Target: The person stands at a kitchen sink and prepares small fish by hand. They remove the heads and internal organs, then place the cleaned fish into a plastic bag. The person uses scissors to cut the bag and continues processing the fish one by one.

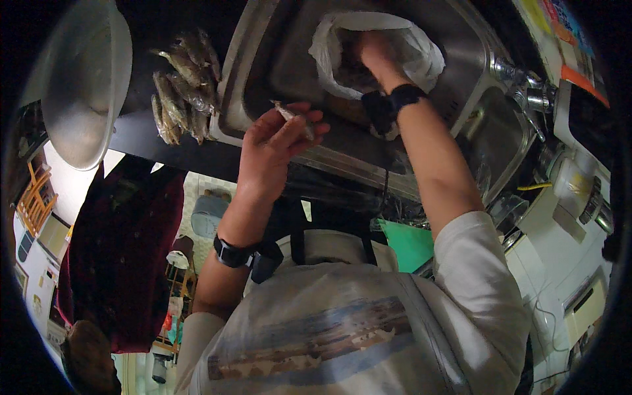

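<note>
My left hand (280, 135) holds a small silvery fish (294, 121) between thumb and fingers, above the near left rim of the sink. My right hand (376, 56) reaches down into a white plastic bag (431, 62) that stands open in the steel sink (280, 43). The fingers of that hand are hidden inside the bag, and what they touch cannot be made out. Left of the sink, a pile of small fish (187, 85) lies on the dark counter (148, 128).
A large pale bowl (82, 85) stands at the far left of the counter. A metal faucet (526, 85) rises at the sink's right side, beside a smaller basin (500, 122). A green sheet (405, 245) hangs near my waist. Dark red cloth (125, 257) hangs at the lower left.
</note>
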### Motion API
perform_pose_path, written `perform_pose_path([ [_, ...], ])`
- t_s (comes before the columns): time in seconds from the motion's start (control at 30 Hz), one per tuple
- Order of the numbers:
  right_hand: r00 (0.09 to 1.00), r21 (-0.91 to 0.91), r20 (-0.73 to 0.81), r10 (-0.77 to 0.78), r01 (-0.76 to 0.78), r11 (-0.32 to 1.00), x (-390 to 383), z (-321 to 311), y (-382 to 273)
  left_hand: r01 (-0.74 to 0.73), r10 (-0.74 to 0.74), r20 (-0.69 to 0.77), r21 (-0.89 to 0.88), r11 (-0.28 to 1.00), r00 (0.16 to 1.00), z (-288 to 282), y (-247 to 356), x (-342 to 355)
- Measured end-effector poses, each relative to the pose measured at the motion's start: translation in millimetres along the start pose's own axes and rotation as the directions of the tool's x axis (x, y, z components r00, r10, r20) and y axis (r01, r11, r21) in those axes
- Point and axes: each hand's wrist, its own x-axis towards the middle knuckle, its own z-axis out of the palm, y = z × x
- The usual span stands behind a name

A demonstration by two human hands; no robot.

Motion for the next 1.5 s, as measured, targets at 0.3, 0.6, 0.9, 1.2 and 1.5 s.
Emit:
perform_pose_path([
  [0.3, 0.853, 0.768, 0.52, 0.038, -0.486, 0.417, -67.6, -128.9, 3.9, -0.042, 0.04, 0.07, 0.026, 0.999, 0.997, 9.9, -4.7, 8.7],
  [0.6, 0.928, 0.909, 0.371, -0.031, -0.356, 0.218, -128.3, -178.1, -22.0, -0.061, 0.052, 0.136, 0.059, 0.996, 0.989, 27.2, -14.5, 19.2],
  [0.9, 0.936, 0.911, 0.35, -0.044, -0.329, 0.247, -159.0, -206.4, -43.5, -0.121, 0.104, 0.155, 0.103, 0.987, 0.982, 32.9, -23.0, 25.4],
  [1.2, 0.906, 0.831, 0.389, -0.169, -0.266, 0.489, -164.1, -229.2, -52.7, 0.008, -0.063, 0.405, 0.138, 0.99, 0.912, 54.8, -9.2, 28.6],
  [1.5, 0.938, 0.881, 0.312, -0.151, -0.226, 0.416, -165.4, -222.3, -55.1, 0.073, -0.116, 0.45, 0.112, 0.991, 0.886, 63.5, -13.7, 27.1],
])
